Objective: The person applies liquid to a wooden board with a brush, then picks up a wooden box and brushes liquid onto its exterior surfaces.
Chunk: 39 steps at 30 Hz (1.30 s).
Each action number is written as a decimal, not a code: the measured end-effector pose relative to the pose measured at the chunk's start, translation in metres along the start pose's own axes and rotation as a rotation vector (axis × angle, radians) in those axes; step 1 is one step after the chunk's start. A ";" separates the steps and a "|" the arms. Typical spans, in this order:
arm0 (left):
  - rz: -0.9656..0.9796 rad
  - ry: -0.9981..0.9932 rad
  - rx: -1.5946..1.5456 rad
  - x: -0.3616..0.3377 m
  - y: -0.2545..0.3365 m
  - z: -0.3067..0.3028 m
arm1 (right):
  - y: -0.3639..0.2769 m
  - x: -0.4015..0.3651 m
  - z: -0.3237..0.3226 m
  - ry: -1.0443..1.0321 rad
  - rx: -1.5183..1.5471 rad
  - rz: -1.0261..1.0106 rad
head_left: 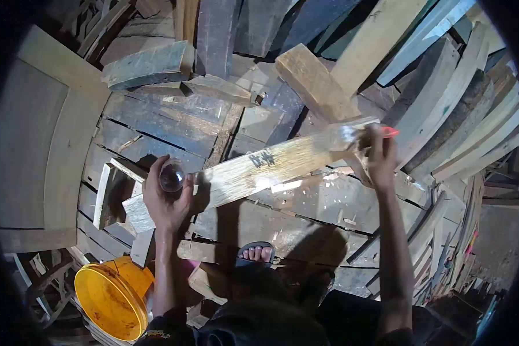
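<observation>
A pale plank point(265, 164) with dark marks near its middle slants from lower left to upper right, above the floor. My left hand point(167, 193) is closed around a small clear round container point(172, 176), over the plank's left end. At the plank's right end my right hand point(379, 155) is closed on a brush-like tool, blurred by motion, with a red end point(390, 132) and a pale head touching or just above the wood. A thick wooden block point(314, 81) lies behind the plank's right part.
A yellow bucket point(112, 297) stands at the lower left. Stacked boards point(455, 109) lean along the right and back. A greenish block point(150, 64) lies at the upper left. My sandalled foot point(256, 254) is on the floorboards point(317, 230), among wood chips.
</observation>
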<state>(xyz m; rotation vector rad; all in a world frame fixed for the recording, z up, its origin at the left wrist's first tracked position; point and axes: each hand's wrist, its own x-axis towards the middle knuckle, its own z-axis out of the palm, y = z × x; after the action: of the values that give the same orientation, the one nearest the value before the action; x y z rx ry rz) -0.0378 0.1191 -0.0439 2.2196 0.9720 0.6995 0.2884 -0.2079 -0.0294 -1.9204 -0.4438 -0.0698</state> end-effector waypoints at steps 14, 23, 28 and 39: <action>-0.002 0.032 -0.147 -0.003 0.000 -0.002 | -0.130 -0.125 0.103 -0.588 -0.503 -0.713; 0.124 0.096 -0.184 -0.003 -0.004 -0.004 | -0.083 -0.095 0.071 -0.275 0.207 0.318; 0.069 0.046 -0.202 -0.003 0.002 -0.006 | 0.003 -0.046 -0.005 0.007 0.077 0.190; 0.103 0.059 -0.177 -0.001 0.002 -0.005 | -0.076 -0.055 0.018 -0.533 -0.708 -0.498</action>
<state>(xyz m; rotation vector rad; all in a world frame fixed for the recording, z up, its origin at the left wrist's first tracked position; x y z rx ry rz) -0.0406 0.1185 -0.0391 2.1149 0.7957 0.8675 0.2088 -0.1820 0.0164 -2.4659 -1.4014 -0.0400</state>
